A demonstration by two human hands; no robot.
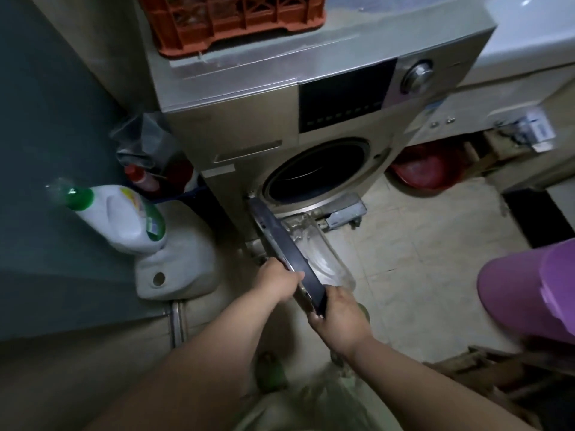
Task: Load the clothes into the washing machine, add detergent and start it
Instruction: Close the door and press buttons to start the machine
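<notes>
Hands first: we see our left hand (pixel 278 280) gripping the outer edge of the washing machine door (pixel 284 248), fingers curled over its rim, and our right hand (pixel 339 315) holding the same door at its near end, fingers wrapped under the edge; the door stands swung wide open toward us, hinged at the left of the drum opening (pixel 317 172), its clear bowl facing right; the drum looks dark inside, and we cannot tell whether any clothes lie in it; the washing machine (pixel 249 132) is a beige front-loader with a dark control panel (pixel 345 98) and a round dial (pixel 417 76) at the upper right; its drawer front (pixel 249 149) sits closed above and left of the opening; an orange crate (pixel 230 20) rests on top of the machine; on the floor to the left a white detergent bottle (pixel 121 217) with a green cap lies tilted on a white jug (pixel 177 269), just beside the machine; behind it stands a bottle with a red cap (pixel 137 175); a purple bucket (pixel 529 290) stands at the right edge, well apart from the door; a red basin (pixel 423 169) sits under the white cabinet (pixel 497 94) to the right of the machine; the floor (pixel 420 259) is tiled.
</notes>
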